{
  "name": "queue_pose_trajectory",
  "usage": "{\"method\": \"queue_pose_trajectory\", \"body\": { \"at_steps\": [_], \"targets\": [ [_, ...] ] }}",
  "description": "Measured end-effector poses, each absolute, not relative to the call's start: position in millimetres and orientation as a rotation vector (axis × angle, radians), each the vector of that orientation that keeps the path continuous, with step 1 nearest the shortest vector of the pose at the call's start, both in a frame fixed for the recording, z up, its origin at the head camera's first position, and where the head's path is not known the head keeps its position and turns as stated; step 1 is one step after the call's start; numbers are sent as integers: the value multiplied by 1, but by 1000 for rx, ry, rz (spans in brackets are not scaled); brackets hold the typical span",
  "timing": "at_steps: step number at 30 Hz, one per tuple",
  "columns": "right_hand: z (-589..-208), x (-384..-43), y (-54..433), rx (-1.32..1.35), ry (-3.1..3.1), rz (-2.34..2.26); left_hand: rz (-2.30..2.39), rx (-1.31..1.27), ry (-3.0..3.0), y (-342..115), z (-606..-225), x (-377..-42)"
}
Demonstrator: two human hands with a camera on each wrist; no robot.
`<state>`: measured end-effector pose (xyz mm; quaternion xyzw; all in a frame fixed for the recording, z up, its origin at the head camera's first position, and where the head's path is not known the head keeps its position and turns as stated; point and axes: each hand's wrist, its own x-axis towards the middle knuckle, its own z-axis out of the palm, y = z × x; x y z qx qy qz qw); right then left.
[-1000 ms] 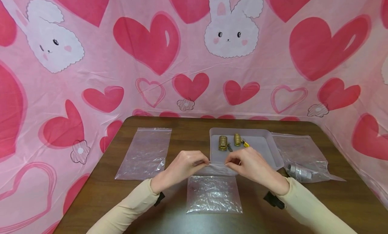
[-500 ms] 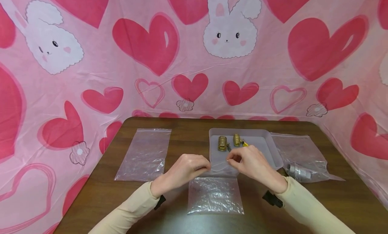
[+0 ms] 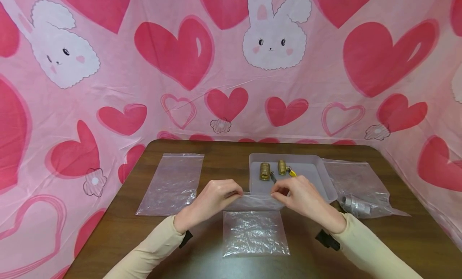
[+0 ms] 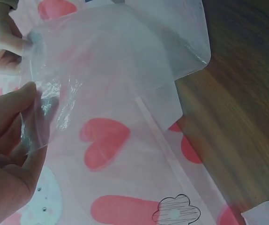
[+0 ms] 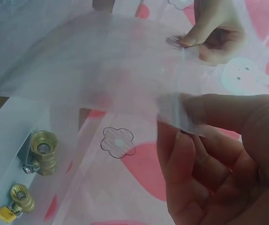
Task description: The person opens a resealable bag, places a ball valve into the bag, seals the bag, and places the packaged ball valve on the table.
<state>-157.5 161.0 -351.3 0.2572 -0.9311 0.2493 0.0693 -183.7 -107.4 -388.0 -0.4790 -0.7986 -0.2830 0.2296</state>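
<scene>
The middle bag [image 3: 255,234] is thin, clear plastic, glossy and crinkled; the left bag [image 3: 171,184] and right bag [image 3: 359,176] look alike. The tray [image 3: 310,180] is smooth, matt, milky plastic. The valves [image 3: 265,170] are shiny brass-coloured metal, the fitting [image 3: 356,206] grey metal. The table [image 3: 202,255] is smooth-looking, wood-grained, faintly glossy; the sleeves [image 3: 151,243] matt cloth; the backdrop [image 3: 231,78] creased sheeting.

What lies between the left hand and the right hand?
The top of a clear plastic bag, its edge pinched by the left hand and the right hand; the head view and both wrist views show it.
</scene>
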Motion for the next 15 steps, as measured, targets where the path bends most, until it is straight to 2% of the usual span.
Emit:
{"method": "queue_pose_trajectory", "body": {
  "at_steps": [11,15],
  "targets": [
    [-353,-162,162,713,-2733,735,-776,-1414,-2172,-109,-386,-179],
    [-353,-164,161,713,-2742,733,-777,-1366,-2160,-110,-386,-180]
  ]
}}
